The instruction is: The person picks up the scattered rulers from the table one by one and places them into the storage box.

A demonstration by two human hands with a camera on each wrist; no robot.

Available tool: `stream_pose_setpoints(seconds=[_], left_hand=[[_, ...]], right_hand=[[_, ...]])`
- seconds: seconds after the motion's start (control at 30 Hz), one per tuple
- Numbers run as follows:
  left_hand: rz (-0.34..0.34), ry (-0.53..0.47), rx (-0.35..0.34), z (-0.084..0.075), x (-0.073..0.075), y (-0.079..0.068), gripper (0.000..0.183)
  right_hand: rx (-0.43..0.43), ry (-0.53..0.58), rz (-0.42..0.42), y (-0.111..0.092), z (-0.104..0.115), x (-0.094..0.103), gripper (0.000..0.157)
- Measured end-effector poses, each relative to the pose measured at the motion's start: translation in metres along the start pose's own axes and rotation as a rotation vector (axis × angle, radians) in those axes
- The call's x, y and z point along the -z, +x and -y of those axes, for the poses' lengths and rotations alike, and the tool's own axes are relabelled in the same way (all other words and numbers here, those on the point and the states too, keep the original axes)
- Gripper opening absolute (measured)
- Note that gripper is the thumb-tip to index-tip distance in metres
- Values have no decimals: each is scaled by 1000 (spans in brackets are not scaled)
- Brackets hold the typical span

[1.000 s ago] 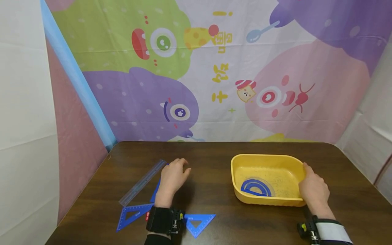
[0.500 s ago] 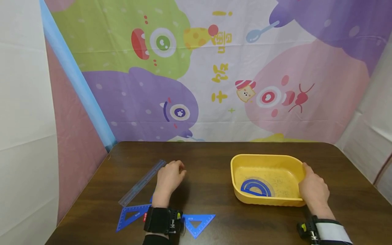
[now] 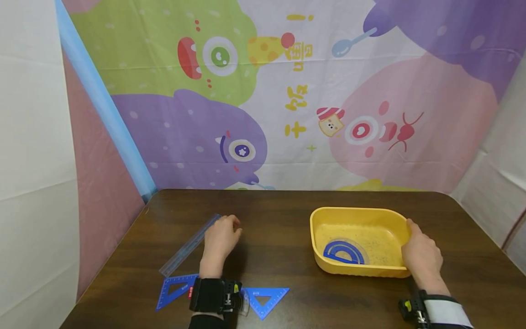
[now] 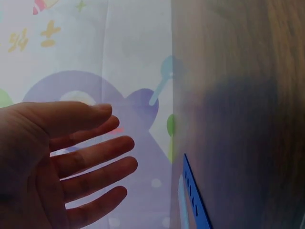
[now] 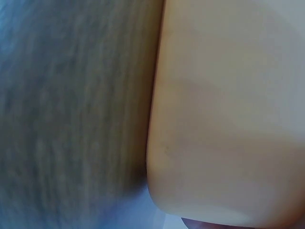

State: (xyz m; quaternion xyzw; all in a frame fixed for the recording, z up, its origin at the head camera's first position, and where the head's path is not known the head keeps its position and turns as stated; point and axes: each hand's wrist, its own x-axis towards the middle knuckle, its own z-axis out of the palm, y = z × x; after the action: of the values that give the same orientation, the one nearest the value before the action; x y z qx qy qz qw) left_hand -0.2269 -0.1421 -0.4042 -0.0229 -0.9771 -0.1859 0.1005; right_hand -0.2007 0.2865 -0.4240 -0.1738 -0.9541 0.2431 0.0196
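My left hand [image 3: 222,237] hovers over the left half of the table, holding nothing; in the left wrist view its fingers [image 4: 102,167] are spread and slightly bent. Below it lie a clear ruler [image 3: 185,253] and a blue strip with a row of holes [image 4: 193,191], which the hand hides in the head view. Nearer the front are two blue set squares, the left one [image 3: 162,296] partly covered by my wrist, the right one [image 3: 277,296] beside it. My right hand [image 3: 422,256] grips the right rim of a yellow bin [image 3: 382,228]. A blue protractor [image 3: 343,252] lies inside.
A small red piece [image 3: 190,292] shows beside the left wrist, and a small clear piece [image 3: 245,307] on its other side. The brown table [image 3: 283,242] ends at a cartoon-printed cloth [image 3: 296,169]. White cloth hangs on both sides.
My left hand has drifted left above the table, now covering the blue strip and more of the left set square. The small clear piece has come into sight. The right hand and bin have stayed put.
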Motion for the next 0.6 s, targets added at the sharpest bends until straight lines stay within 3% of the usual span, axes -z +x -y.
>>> stream_pose_setpoints(seconds=[0.6], left_hand=[[65,-31,87,11,4,-3,24]], right_hand=[[0,2,-5,-1,1,1,59]])
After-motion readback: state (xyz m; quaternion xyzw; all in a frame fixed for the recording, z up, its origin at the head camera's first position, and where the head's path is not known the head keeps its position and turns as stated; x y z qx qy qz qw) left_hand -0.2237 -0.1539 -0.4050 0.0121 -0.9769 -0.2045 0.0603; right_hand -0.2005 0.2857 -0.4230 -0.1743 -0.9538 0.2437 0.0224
